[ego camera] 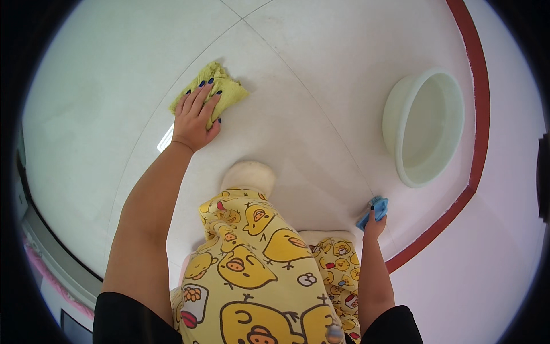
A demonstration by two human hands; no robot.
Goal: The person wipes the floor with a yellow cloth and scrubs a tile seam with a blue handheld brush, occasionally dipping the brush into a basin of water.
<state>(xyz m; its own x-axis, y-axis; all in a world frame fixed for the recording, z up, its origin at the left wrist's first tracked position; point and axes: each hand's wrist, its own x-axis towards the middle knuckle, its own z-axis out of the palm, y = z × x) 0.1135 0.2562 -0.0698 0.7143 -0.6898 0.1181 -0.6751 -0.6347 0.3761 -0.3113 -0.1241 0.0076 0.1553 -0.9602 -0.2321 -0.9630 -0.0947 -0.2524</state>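
Observation:
Flat on a folded yellow-green cloth [230,95] lies my left hand [197,116], fingers spread and pressing it against the pale tiled floor [309,142]. Beyond my right knee, my right hand [374,227] grips a blue scrubbing brush [379,209] low by the floor. The brush's bristles show at its far end; most of my right fingers are hidden behind it. A pale green plastic basin [393,124] stands on the floor to the right, farther out than the brush.
A dark red skirting strip [482,107] runs along the foot of the white wall [485,266] on the right, close to the basin. My slippered foot [249,174] and yellow patterned trouser leg [266,258] are between my arms. A pink fringed edge [56,277] shows at lower left.

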